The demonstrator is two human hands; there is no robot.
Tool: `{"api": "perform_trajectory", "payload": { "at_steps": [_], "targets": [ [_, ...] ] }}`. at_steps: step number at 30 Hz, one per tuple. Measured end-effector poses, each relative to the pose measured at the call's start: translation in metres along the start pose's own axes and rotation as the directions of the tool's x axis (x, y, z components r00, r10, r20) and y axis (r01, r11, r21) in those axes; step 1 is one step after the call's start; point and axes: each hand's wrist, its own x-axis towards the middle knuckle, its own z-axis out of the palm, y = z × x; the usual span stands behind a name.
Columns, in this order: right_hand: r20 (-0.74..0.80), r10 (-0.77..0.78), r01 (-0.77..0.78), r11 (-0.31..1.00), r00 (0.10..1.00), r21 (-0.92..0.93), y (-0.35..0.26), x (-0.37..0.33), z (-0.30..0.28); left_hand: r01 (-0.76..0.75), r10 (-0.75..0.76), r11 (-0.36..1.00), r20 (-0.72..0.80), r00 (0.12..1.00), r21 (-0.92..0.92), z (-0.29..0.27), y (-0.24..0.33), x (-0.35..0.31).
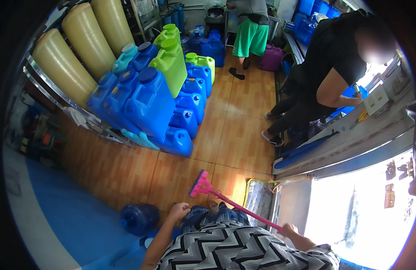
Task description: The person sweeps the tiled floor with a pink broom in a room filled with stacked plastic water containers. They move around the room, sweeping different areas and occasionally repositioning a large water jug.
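Observation:
In my right hand (290, 230) is the end of a long pink handle, my fingers wrapped round it. The handle belongs to a pink sponge mop (201, 184) with a dark blue strip along its head. It slants to the left across my front, with the head over the wood-patterned floor (176, 180). My left hand (178, 210) hangs beside my leg, its fingers curled in, and nothing shows in it. A large blue round water bottle (139, 219) lies close to the left of that hand.
Stacked blue jugs (149, 103) and green jugs (169, 65) stand ahead on the left, near tall tan tanks (64, 63). A person in black (325, 63) works at the right-hand counter; another in green shorts (250, 38) stands farther back. A mat (258, 202) lies by the bright doorway.

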Motion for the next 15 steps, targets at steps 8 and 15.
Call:
{"api": "perform_trajectory", "payload": {
  "at_steps": [8, 15],
  "targets": [
    [-0.032, 0.228, -0.158, 0.764, 0.973, 0.626, 0.073, -0.066, 0.099, -0.082, 0.086, 0.994, 0.043, 0.995, -0.07, -0.014, 0.044, 0.021],
    [-0.133, 0.172, -0.062, 0.807, 0.976, 0.588, -0.032, 0.058, 0.145, -0.144, 0.149, 0.988, 0.071, 0.986, -0.061, -0.047, 0.054, 0.043]
  ]
}}
